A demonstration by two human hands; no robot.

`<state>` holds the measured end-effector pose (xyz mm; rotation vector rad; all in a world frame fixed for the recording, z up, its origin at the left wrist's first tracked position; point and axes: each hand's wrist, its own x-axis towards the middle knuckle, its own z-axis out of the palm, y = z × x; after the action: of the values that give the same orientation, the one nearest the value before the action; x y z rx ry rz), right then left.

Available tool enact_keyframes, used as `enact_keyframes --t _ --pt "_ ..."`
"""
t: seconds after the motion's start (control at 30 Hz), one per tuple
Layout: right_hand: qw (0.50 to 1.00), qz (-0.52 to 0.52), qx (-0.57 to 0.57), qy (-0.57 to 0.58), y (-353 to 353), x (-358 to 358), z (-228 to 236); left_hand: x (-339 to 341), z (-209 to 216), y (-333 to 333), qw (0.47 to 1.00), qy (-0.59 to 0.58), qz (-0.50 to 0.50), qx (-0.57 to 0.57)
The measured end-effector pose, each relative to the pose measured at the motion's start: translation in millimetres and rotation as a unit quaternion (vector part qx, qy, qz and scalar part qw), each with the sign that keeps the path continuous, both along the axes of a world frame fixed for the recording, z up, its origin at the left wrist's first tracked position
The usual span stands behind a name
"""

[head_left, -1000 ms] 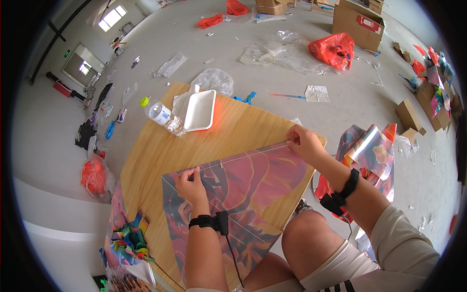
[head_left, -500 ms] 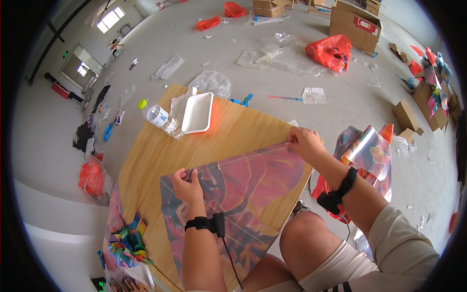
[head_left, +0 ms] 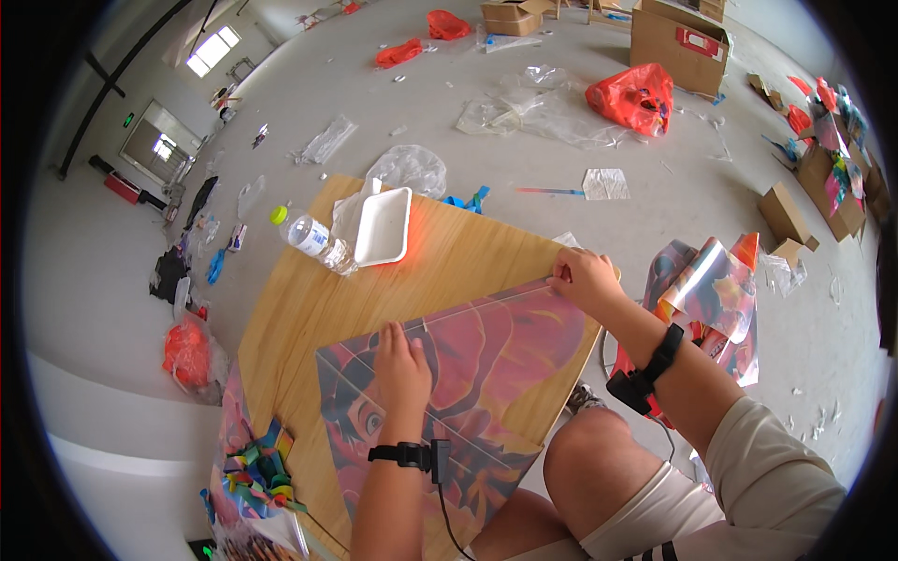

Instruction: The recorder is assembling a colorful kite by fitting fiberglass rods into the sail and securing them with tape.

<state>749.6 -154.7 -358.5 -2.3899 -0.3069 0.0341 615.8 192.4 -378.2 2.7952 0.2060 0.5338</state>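
Observation:
A thin printed sheet [head_left: 496,374] in dark pink and blue, with a cartoon eye on it, lies over the near part of a wooden table [head_left: 290,318]. Narrow pale lines cross it, one running beside its far edge; whether they are rods or creases I cannot tell. At the sheet's far right corner, my right hand [head_left: 585,280] has its fingers closed in a pinch on the edge. My left hand [head_left: 404,366] rests on the sheet toward its left end, fingers stretched out along the far edge. Both wrists wear black straps with a small box and cable.
Toward the table's far side are a white tray [head_left: 404,234] and a lying plastic bottle [head_left: 318,240] with a green cap. Colourful ribbon strips [head_left: 262,472] lie at the near left. More printed sheets [head_left: 702,299] are heaped right of the table. Cardboard boxes [head_left: 675,47] and plastic bags stand about the floor.
My left hand has slid right along the sheet's far edge from near its left corner, and its fingers have straightened, uncovering the printed eye. My right hand has stayed at the right corner.

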Motion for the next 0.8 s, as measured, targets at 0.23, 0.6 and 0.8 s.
enact_keyframes --t 0.23,0.6,0.8 --pt "0.994 0.010 -0.107 -0.037 14.2 -4.0 21.5 -14.1 9.7 -15.4 0.988 0.130 -0.016 0.081" --pt "0.910 0.342 -0.078 -0.220 164.8 -54.8 -11.6 -14.8 -5.0 -6.4 0.981 0.140 -0.022 0.134" --pt "0.896 0.361 -0.120 -0.230 137.4 -36.9 -22.4 -11.7 2.7 -15.7 0.984 0.147 -0.012 0.104"
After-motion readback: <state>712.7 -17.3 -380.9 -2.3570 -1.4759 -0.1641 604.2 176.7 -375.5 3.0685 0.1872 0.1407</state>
